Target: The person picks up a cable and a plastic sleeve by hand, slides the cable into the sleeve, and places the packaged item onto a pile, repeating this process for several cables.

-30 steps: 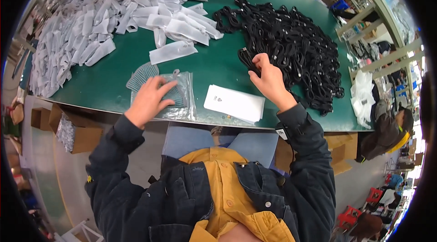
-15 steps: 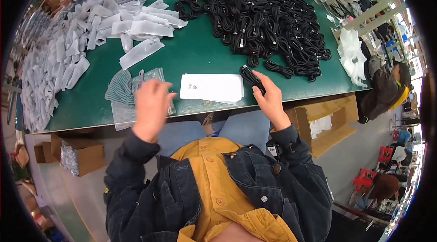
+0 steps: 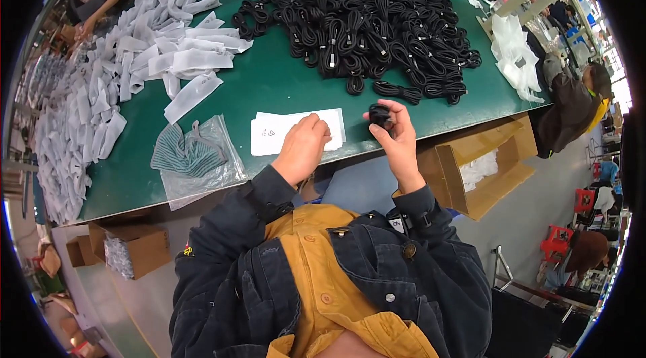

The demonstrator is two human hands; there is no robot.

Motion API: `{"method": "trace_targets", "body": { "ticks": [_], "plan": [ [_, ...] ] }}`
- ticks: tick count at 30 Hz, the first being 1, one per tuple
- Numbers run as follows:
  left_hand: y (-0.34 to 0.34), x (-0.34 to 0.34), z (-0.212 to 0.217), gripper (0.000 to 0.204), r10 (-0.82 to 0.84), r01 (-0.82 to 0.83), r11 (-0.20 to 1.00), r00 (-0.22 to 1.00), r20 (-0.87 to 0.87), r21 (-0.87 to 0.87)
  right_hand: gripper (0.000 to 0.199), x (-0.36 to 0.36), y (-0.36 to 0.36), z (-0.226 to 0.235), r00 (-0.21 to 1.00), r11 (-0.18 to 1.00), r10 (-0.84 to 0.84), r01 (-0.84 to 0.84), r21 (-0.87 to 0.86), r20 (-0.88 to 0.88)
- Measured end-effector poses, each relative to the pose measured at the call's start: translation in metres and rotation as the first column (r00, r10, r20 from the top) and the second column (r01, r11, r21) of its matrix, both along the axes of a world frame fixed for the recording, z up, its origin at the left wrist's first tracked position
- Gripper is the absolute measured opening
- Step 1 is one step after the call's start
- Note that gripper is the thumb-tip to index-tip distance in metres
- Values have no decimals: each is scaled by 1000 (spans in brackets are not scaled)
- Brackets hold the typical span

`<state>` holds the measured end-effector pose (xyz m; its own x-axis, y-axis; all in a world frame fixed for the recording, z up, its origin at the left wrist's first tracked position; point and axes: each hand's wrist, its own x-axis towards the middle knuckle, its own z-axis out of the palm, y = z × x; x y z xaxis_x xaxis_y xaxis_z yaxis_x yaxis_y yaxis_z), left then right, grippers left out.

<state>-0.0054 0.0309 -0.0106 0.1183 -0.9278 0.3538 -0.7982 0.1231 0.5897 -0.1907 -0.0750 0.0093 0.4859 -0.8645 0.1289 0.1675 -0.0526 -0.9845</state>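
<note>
While right hand point(image 3: 397, 136) holds cable point(image 3: 380, 116), left hand point(image 3: 303, 148) reached bag point(image 3: 296, 131)

You're in a packing workshop: a long green worktop point(image 3: 282, 82) heaped with bundled black cables point(image 3: 363, 21) and white bags point(image 3: 134, 68), cardboard boxes point(image 3: 484, 169) below, other workers at neighbouring benches.

A small coiled black cable point(image 3: 380, 116), bundled tight, is held just above the near edge of the green table point(image 3: 269, 82). 1 flat white pouch point(image 3: 296, 132) lies lengthwise along that near edge, just left of the cable.
</note>
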Motion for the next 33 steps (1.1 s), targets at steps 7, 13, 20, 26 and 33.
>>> {"method": "trace_targets", "body": {
  "ticks": [7, 13, 20, 26, 33],
  "plan": [
    [1, 1, 4, 9, 84, -86, 996, 977, -197, 1, 22, -12, -18, -9, 985, 959, -158, 136, -248, -72],
    [6, -2, 7, 6, 49, -51, 998, 997, -53, -29, 24, -43, -21, 0, 948, 966, -198, 144, -217, -250],
    [6, 2, 10, 6, 71, -65, 997, 983, -171, 36, 20, -55, -14, 10, 843, 881, -273, 25, -473, -463],
    [8, 0, 8, 7, 142, -121, 988, 948, -283, 91, 20, -24, 15, 0, 953, 990, 15, 29, 139, -303],
    [10, -2, 14, 8, 181, -164, 984, 907, -381, 76, 20, -18, 16, -8, 907, 915, 19, -187, -359, -422]
  ]
}}
